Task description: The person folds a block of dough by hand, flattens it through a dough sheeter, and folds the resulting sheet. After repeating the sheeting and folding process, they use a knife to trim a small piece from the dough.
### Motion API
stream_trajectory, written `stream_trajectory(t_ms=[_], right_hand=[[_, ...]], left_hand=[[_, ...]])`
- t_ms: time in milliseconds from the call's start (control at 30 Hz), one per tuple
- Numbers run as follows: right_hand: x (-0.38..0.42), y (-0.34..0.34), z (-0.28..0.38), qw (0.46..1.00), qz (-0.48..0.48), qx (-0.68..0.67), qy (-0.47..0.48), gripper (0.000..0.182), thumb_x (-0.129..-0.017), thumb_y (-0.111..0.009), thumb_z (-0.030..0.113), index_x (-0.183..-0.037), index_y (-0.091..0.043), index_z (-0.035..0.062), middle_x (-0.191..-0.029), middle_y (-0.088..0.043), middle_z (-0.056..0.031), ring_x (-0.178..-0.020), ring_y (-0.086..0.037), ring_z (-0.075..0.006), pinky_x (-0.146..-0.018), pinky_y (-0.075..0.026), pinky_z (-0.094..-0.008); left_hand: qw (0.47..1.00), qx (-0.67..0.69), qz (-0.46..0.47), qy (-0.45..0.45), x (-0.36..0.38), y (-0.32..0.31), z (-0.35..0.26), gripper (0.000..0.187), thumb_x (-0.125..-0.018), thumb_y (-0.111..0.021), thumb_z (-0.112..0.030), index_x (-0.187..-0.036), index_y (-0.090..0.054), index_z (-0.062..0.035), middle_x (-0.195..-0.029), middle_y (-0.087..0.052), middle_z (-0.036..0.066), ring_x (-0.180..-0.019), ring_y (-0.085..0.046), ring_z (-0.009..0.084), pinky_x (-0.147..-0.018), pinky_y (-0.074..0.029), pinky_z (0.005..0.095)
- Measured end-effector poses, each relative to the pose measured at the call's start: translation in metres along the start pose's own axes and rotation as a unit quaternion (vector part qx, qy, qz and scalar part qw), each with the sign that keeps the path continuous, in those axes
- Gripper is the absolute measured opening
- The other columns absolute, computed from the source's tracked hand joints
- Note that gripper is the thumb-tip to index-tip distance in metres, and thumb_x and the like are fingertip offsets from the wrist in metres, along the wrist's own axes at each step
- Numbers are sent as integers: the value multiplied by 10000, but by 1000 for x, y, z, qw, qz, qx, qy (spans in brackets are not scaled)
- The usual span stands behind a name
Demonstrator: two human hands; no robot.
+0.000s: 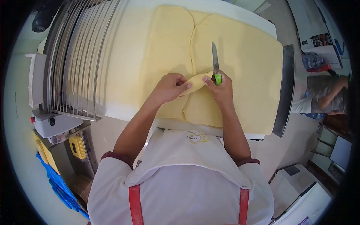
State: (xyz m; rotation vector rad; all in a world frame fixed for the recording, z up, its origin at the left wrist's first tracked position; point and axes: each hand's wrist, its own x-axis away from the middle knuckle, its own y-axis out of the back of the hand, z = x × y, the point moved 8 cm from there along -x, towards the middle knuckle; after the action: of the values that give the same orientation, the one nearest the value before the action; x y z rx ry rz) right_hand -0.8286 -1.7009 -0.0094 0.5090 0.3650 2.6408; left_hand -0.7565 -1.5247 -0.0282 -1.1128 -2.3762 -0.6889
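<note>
A wide sheet of pale yellow dough lies on the white conveyor table, split lengthwise by a cut down its middle. My left hand pinches a lifted fold of dough at the cut. My right hand touches the same fold while gripping a knife with a green handle, its blade pointing away from me over the dough.
The metal safety grille of a dough sheeter rises at the left, with its grey housing below. A steel end plate closes the table on the right. Another person crouches at far right. Blue crates sit lower left.
</note>
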Motion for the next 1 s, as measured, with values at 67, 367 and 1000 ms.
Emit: stream_trajectory(t_ms=[67, 367, 1000], right_hand=[[1, 9, 10, 993, -39, 108, 40, 267, -839, -668, 127, -1027, -583, -42, -779, -625, -115, -649, -596, -203, -627, -477, -327], [80, 0, 21, 981, 121, 140, 61, 450, -911, -490, 5, -1358, -443, 8, -1047, -623, -255, -862, -663, -321, -783, -509, -383], [71, -24, 6, 971, 144, 158, 111, 526, -901, -502, 14, -1413, -384, 32, -914, -626, -209, -822, -640, -351, -759, -504, -429]], left_hand=[[1000, 28, -13, 6, 7, 6, -5, 247, -909, -644, -233, -893, -639, 13, -690, -618, 40, -609, -584, 96, -590, -475, 246], [993, -99, -70, -9, 0, 2, -16, 310, -839, -685, -301, -857, -655, 7, -659, -622, 57, -600, -570, 117, -586, -460, 291], [985, -77, -137, -70, 5, -2, -18, 202, -859, -673, -174, -832, -625, 19, -614, -598, 36, -541, -501, 76, -526, -418, 267]])
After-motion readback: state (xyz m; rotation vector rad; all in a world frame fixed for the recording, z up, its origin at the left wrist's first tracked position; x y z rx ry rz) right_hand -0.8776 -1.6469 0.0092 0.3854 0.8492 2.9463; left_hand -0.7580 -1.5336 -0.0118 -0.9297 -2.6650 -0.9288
